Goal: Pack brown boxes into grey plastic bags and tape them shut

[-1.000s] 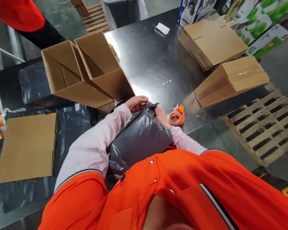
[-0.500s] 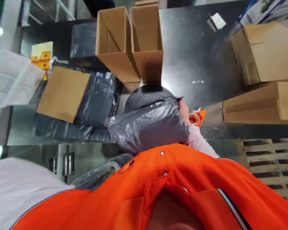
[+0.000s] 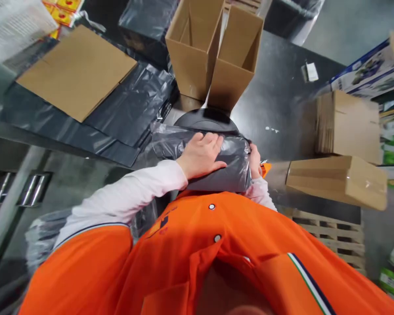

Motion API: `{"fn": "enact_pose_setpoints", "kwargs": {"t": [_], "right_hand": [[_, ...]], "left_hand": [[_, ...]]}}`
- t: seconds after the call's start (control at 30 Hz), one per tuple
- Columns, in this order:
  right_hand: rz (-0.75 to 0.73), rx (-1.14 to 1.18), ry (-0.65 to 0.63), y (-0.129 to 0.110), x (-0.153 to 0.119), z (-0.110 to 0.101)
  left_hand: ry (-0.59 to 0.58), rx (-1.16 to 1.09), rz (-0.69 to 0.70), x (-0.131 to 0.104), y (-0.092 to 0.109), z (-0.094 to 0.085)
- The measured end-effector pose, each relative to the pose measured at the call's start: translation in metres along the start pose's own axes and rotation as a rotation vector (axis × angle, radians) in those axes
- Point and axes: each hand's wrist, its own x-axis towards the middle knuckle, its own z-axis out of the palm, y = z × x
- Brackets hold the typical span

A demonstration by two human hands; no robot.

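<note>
A parcel in shiny black plastic [image 3: 231, 164] lies across the table edge, against the front of the orange shirt. My left hand [image 3: 202, 155] rests flat on top of it, fingers stretched out and thumb apart. At the parcel's right end, my right hand [image 3: 255, 158] grips the plastic, its fingers partly hidden. Just behind the parcel shows a round black object [image 3: 205, 119], half covered, its kind unclear. Beside my right hand peeks out an orange tool [image 3: 265, 169], mostly hidden.
Two open cardboard boxes [image 3: 192, 61] stand behind. On the left, a flat cardboard piece [image 3: 79, 72] lies over black plastic bags [image 3: 128, 109], near a white basket [image 3: 16, 26]. Right, there are stacked flat cartons [image 3: 354, 127], a cardboard box [image 3: 335, 177] and a wooden pallet [image 3: 335, 232].
My left hand has come in from the far left and now lies on the parcel. My right hand stays at its right end. The camera view has turned.
</note>
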Motion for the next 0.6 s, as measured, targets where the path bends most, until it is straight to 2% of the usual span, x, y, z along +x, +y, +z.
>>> {"fn": "enact_pose_setpoints", "kwargs": {"t": [0.1, 0.17, 0.2, 0.27, 0.3, 0.33, 0.37, 0.4, 0.43, 0.5, 0.53, 0.6], "right_hand": [[0.022, -0.113, -0.054, -0.006, 0.001, -0.024], [-0.024, -0.231, -0.102, -0.016, 0.006, -0.051], [-0.048, -0.279, -0.079, -0.023, 0.008, -0.066], [-0.184, -0.359, 0.027, -0.046, 0.009, -0.088], [-0.322, -0.408, 0.049, -0.061, 0.007, -0.092], [-0.496, -0.464, 0.017, -0.078, 0.003, -0.091], [-0.677, -0.522, -0.080, -0.095, -0.002, -0.084], [-0.827, -0.577, -0.238, -0.110, -0.008, -0.073], [-0.913, -0.638, -0.421, -0.124, -0.014, -0.059], [-0.921, -0.759, -0.679, -0.139, -0.020, -0.034], [-0.878, -0.787, -0.743, -0.141, -0.020, -0.025], [-0.766, -0.702, -0.786, -0.132, -0.014, -0.019]], "left_hand": [[-0.155, 0.262, 0.080, 0.040, -0.006, 0.004], [-0.240, 0.315, 0.072, 0.052, -0.017, 0.000], [-0.278, 0.321, 0.066, 0.055, -0.022, -0.003], [-0.335, 0.320, 0.065, 0.060, -0.026, -0.007], [-0.349, 0.322, 0.069, 0.062, -0.026, -0.008], [-0.354, 0.326, 0.072, 0.064, -0.025, -0.008], [-0.356, 0.328, 0.073, 0.065, -0.026, -0.009], [-0.355, 0.324, 0.069, 0.065, -0.028, -0.010], [-0.352, 0.312, 0.054, 0.063, -0.033, -0.011], [-0.328, 0.249, -0.012, 0.054, -0.054, -0.013], [-0.303, 0.185, -0.057, 0.045, -0.068, -0.011], [-0.221, -0.036, -0.199, 0.017, -0.093, 0.003]]}}
